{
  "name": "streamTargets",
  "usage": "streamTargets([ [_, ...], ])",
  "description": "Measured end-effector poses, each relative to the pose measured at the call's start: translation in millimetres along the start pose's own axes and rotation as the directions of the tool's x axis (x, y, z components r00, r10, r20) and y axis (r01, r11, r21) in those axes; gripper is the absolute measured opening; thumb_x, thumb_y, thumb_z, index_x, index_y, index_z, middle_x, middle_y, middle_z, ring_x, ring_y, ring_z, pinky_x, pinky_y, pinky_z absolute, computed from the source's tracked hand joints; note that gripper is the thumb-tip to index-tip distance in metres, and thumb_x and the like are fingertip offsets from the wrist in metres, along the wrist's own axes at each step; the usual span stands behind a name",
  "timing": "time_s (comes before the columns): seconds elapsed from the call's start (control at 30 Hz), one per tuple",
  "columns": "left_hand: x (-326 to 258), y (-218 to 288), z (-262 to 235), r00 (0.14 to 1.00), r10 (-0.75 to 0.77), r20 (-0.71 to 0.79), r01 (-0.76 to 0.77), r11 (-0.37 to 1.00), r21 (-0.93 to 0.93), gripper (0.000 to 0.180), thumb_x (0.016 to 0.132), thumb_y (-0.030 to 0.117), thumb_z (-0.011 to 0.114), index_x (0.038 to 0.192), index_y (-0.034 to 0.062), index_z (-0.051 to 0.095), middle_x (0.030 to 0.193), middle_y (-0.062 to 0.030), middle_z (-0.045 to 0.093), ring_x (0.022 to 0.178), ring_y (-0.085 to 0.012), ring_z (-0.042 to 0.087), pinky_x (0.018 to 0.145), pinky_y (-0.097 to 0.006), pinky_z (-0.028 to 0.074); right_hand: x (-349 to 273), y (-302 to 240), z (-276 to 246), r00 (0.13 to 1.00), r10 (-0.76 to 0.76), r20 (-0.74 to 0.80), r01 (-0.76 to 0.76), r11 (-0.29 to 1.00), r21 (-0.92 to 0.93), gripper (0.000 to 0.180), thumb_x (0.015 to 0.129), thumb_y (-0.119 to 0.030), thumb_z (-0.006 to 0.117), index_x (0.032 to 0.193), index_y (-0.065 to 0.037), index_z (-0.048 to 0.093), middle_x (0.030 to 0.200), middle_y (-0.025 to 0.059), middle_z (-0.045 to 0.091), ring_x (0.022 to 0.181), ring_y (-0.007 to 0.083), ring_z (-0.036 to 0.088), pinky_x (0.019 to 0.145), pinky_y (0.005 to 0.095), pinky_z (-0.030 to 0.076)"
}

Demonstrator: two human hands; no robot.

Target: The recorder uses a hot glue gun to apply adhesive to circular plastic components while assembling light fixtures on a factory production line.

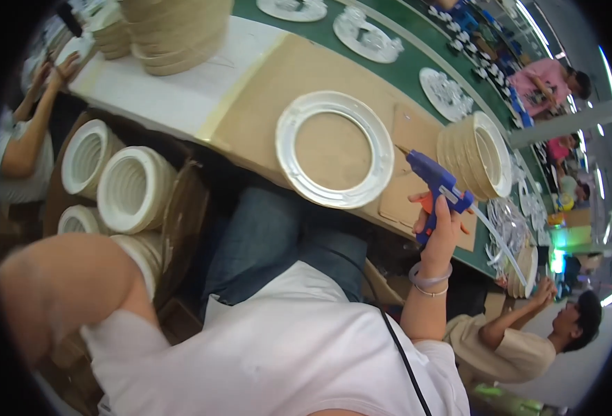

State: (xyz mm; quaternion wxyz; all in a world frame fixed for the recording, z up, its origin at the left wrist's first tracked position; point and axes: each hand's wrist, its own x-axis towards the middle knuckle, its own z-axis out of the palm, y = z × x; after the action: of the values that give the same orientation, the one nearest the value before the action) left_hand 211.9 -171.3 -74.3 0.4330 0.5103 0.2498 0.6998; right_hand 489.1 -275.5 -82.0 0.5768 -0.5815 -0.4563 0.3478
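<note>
My right hand point(439, 232) grips a blue hot-glue gun point(436, 182) with an orange trigger, and a clear glue stick juts from its back. The nozzle points toward a white flat ring point(334, 149) lying on a cardboard-covered bench point(264, 97), a short gap away from its right edge. My left upper arm and elbow point(63, 291) fill the lower left; the left hand itself is out of the picture. My white shirt and blue jeans sit below the bench edge.
A stack of cream rings point(476, 156) stands on edge right of the gun. A box of ring stacks point(122, 187) sits at left, more stacks point(174, 31) at the bench's far end. Other people work at left point(22, 139) and lower right point(528, 333). A green conveyor point(403, 66) carries white discs.
</note>
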Motion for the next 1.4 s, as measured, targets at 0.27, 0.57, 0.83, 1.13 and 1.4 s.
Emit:
streamTargets([
  [0.27,3,-38,19,0.998,0.058,0.010,-0.057,0.997,-0.042,0.025,0.079,0.013,0.052,0.103,0.0049,0.054,0.097,-0.0089,0.055,0.086,-0.0196,0.053,0.074,-0.032,0.043,-22,-6,2,0.992,0.066,-0.112,-0.077,0.992,-0.100,0.030,0.086,-0.025,0.045,0.103,0.000,0.045,0.081,0.0128,0.060,0.043,0.0072,0.043,0.038,0.0193,0.035],
  [0.57,-41,-48,7,1.000,-0.029,-0.001,0.029,0.990,0.137,0.027,0.079,0.015,0.053,0.104,0.0058,0.054,0.097,-0.0087,0.055,0.086,-0.0205,0.053,0.074,-0.033,0.042,-9,-13,-4,0.994,0.027,-0.103,-0.038,0.994,-0.106,0.017,0.086,-0.019,0.048,0.092,-0.004,0.050,0.069,0.0040,0.055,0.044,0.0065,0.042,0.040,0.0181,0.034],
  [0.83,-20,-39,-12,0.998,0.045,-0.048,-0.028,0.950,0.311,0.028,0.079,0.017,0.054,0.106,0.0066,0.054,0.097,-0.0085,0.055,0.086,-0.0212,0.052,0.075,-0.034,0.042,13,-9,20,0.999,-0.013,0.037,0.016,0.997,-0.080,0.030,0.086,-0.021,0.044,0.099,0.005,0.049,0.085,0.0181,0.060,0.046,0.0069,0.043,0.041,0.0176,0.036],
  [1.13,-37,-23,-43,0.992,0.082,-0.100,-0.022,0.871,0.491,0.030,0.080,0.019,0.056,0.107,0.0075,0.054,0.097,-0.0083,0.055,0.086,-0.0221,0.052,0.075,-0.035,0.042,12,-2,49,0.988,0.035,0.148,-0.023,0.996,-0.086,0.026,0.085,-0.020,0.047,0.097,0.003,0.053,0.086,0.0153,0.062,0.047,0.0049,0.043,0.043,0.0163,0.034],
  [1.4,-52,-67,-18,0.942,-0.159,0.297,-0.239,0.305,0.922,0.035,0.070,0.028,0.062,0.098,0.0077,0.059,0.127,-0.0162,0.036,0.115,-0.0320,0.033,0.090,-0.058,0.024,30,4,97,0.958,0.137,0.251,-0.080,0.971,-0.224,0.020,0.082,-0.016,0.053,0.091,0.001,0.056,0.082,0.0115,0.062,0.047,0.0042,0.042,0.043,0.0161,0.031],
])
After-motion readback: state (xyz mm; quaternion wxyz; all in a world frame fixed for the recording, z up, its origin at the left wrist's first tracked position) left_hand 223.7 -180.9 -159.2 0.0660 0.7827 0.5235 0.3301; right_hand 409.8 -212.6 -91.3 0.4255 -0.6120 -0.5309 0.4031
